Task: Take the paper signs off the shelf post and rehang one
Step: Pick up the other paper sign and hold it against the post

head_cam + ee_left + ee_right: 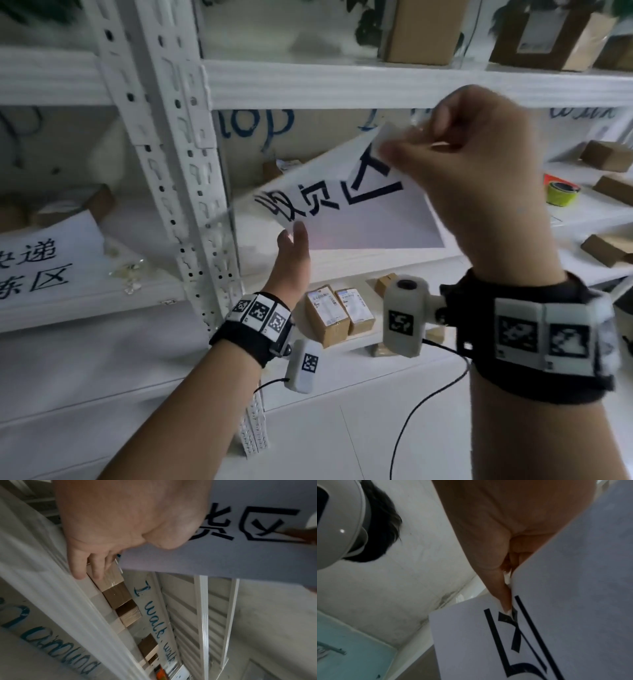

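- Paper sign (346, 202) is off the shelf post (178, 164) and up in the air, at about 3 o'clock from the post.
- Right hand (479, 171) pinches the sign's top corner at 1 o'clock, bending it over. I think this keeps the floppy sheet from dropping.
- Left hand (291, 253) is at the sign's low edge, at 7 o'clock. In the left wrist view the thumb lies on the front and the fingers look tucked behind, so it seems to pinch the edge to steady it.
- White sheet, big dark letters, tilted.
- Another paper sign (44, 263) lies on the shelf at 9 o'clock.
- Small brown boxes (339, 313) sit on the shelf at 6 o'clock.
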Demonstrator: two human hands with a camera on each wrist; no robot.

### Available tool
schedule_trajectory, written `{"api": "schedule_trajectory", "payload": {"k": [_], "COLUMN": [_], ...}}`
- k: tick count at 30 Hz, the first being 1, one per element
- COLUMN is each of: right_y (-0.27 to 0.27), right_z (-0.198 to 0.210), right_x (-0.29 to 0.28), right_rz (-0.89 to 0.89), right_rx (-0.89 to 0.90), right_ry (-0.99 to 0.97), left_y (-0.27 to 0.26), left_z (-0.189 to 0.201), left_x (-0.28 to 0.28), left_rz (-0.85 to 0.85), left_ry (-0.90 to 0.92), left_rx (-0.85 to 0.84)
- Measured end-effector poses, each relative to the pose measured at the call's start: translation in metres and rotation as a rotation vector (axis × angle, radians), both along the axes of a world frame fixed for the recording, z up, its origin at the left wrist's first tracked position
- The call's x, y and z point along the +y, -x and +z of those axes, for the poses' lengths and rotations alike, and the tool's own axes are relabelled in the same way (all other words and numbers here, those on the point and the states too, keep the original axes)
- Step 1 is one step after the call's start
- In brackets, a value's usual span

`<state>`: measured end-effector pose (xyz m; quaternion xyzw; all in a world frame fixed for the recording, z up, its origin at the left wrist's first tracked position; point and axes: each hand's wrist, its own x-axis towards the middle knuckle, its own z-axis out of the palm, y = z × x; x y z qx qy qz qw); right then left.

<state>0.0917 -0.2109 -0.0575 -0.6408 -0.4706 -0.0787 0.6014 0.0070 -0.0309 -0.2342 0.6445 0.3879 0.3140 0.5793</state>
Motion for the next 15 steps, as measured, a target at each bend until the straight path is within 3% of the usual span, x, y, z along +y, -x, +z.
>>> {"api": "schedule_trajectory", "payload": {"k": [3, 7, 13, 15], "right_y": [-0.001, -0.006, -0.018, -0.048], "right_z": [0.011, 0.017, 0.016, 0.011], "right_x": [-0.007, -0.007, 0.009, 0.022], "right_rz": [0.046, 0.069, 0.237, 0.258], "right_rx": [0.017, 0.063, 0.185, 0.247], "right_ry": [-0.013, -0.021, -0.006, 0.059], "left_y": [0.016, 0.047, 0.099, 0.116], "left_z": [0.012, 0.033, 0.046, 0.052], "left_x": [0.01, 0.014, 0.023, 0.024], "left_rz": [0.197, 0.386, 0.532, 0.543], "left_ry": [0.08, 0.053, 0.009, 0.031], "left_rx": [-0.156, -0.367, -0.556, -0.656]}}
